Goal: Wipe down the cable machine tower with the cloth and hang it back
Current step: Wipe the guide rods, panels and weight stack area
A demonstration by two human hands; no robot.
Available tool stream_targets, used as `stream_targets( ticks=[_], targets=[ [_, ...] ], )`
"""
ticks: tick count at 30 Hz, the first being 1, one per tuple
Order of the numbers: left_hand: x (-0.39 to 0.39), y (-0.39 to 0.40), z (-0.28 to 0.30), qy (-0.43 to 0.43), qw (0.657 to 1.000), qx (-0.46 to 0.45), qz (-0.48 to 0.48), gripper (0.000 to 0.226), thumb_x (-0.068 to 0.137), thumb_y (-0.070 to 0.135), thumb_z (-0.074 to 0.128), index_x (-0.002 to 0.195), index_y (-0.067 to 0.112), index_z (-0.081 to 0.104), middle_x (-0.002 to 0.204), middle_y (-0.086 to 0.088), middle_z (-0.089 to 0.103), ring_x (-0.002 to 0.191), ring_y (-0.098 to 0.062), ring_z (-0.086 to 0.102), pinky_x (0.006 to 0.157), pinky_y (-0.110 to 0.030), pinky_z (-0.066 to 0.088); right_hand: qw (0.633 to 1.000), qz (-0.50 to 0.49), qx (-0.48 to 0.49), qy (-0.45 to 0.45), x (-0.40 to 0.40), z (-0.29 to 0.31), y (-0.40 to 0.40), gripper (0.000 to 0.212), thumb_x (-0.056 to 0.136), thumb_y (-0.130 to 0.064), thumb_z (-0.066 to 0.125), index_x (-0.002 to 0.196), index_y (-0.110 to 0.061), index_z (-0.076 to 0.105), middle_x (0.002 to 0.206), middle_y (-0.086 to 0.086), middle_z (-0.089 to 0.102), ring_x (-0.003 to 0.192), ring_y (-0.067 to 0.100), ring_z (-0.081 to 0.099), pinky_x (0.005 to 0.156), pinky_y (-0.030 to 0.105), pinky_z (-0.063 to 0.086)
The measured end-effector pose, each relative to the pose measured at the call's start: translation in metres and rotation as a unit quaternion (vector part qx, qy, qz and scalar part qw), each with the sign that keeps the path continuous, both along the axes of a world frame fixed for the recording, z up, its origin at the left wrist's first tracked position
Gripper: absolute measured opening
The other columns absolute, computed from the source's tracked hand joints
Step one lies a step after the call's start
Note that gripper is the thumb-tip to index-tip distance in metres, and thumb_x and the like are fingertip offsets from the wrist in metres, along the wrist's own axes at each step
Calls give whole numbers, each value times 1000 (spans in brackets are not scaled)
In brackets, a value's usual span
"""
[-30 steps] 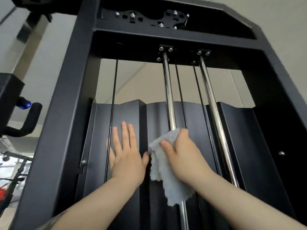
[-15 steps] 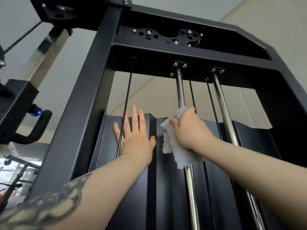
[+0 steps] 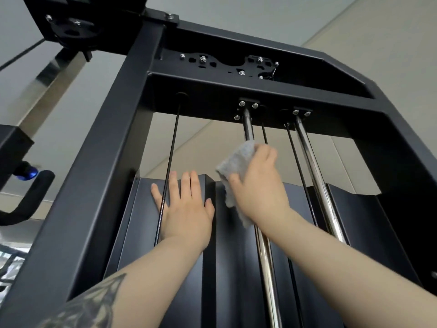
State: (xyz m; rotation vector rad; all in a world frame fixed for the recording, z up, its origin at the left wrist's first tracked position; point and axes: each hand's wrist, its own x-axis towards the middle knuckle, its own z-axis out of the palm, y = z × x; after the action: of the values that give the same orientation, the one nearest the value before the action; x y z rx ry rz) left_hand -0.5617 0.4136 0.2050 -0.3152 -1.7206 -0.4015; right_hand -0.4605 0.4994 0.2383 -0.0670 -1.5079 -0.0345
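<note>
Gripping a grey cloth [image 3: 236,166], the right hand [image 3: 257,185] curls it round the left chrome rod [image 3: 247,125], high on the tower [image 3: 113,147], just below the top crossbeam [image 3: 236,91]; one end of the cloth hangs below the hand against the rod.

Left hand [image 3: 186,207]: flat, fingers straight and together, palm pressed on the black shroud [image 3: 227,268] near its upper edge, just left of the cloth. A thin black cable [image 3: 171,162] runs down in front of its fingers.

Right chrome rod [image 3: 312,166]: bare, right of the right hand, with two more thin cables between the rods.

Left forearm: tattooed, low in view.

Far left: a black padded handle [image 3: 28,200] with a blue knob [image 3: 28,174]. Pulley [image 3: 71,27] at upper left.
</note>
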Motion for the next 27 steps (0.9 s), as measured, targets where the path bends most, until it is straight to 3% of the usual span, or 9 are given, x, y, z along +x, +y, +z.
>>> stream_targets(
  ticks=[6,8,10,15,17,19,21,24,27],
  targets=[
    [0,0,-1,13,1000,5,-11,65,102,42,19,154,12,-5,160,-2,5,150,-25,-4,117,-60,-3,991,-124,-5,-50,9,53,-8,63,88,-12,59,140,-2,24,131,17,42,107,29,55,70,31,41],
    [0,-1,-1,13,1000,2,-11,64,102,42,18,154,12,-6,160,-2,3,150,-26,-5,116,-60,-6,986,-147,-45,-59,14,87,-13,87,78,-16,75,142,5,19,132,21,46,116,30,53,84,34,47],
    [0,-2,-1,17,1000,-1,-6,64,103,42,18,153,12,-6,160,-2,3,150,-26,-5,115,-60,-7,986,-160,-44,-23,5,99,-17,83,80,-9,73,140,9,19,129,22,49,113,30,56,77,30,47],
    [1,-3,-1,9,1000,-1,-14,64,103,42,20,153,12,-5,160,-2,5,150,-26,-5,115,-60,-6,993,-31,-110,10,-8,80,-5,62,88,-8,61,136,1,22,113,14,59,102,29,60,63,29,37],
    [1,-2,-1,11,1000,-1,-13,64,103,42,20,153,11,-6,159,-2,5,149,-26,-5,115,-60,-6,989,-60,-119,-62,-1,85,-8,67,86,-17,64,136,0,23,109,9,58,108,27,58,68,31,39],
    [0,-2,-1,16,1000,-2,-11,64,103,42,18,153,11,-7,159,-3,5,150,-26,-5,116,-60,-5,979,-66,-157,-109,9,103,-16,63,88,-34,59,138,-8,31,119,4,55,120,24,49,88,28,38],
    [-1,-2,-2,22,1000,-2,-9,65,103,42,16,153,10,-8,160,-3,3,150,-26,-6,117,-60,-4,969,20,-208,-132,13,119,-21,58,91,-36,51,140,-8,33,132,7,49,127,26,42,90,24,35],
    [-2,-2,-3,32,999,-3,-7,65,102,42,13,154,10,-12,162,-3,-1,150,-23,-8,118,-58,-4,967,42,-222,-118,16,117,-20,74,82,-30,70,137,-3,27,128,9,51,123,26,48,81,32,40],
    [-2,-2,-4,29,999,-3,-27,66,100,41,20,156,9,4,160,-5,15,150,-24,6,118,-58,3,972,-44,-200,-113,1,98,-3,86,75,-20,77,137,1,21,124,14,54,118,30,52,74,34,40]
  ],
)
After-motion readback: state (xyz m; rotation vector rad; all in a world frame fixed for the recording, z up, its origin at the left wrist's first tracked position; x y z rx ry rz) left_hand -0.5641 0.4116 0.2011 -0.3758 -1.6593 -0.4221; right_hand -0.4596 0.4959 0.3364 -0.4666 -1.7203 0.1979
